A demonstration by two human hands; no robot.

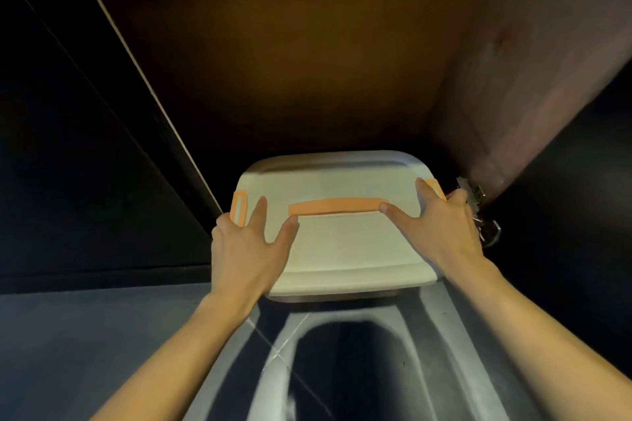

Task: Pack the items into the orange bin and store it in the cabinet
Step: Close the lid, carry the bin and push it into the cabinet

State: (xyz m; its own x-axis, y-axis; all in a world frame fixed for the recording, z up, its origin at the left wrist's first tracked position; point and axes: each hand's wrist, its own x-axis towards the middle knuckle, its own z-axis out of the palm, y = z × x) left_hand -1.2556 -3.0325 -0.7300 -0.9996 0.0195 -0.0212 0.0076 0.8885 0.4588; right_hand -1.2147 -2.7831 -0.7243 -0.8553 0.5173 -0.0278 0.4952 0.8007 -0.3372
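The bin [342, 249] shows its pale lid with an orange handle [338, 207] across the middle and orange side clips [238, 208]. It sits low at the mouth of the dark cabinet [290, 61], its far half inside. My left hand [246, 249] grips the lid's left edge by the clip, thumb on top near the handle's end. My right hand [441, 225] holds the right edge, covering most of the right clip, thumb touching the handle's other end. The bin's contents are hidden under the lid.
The cabinet's open door [533, 79] stands at the right, with metal hinges [478, 208] close beside my right hand. A dark panel with a pale edge [143, 79] bounds the left side. Grey floor [102, 335] lies below.
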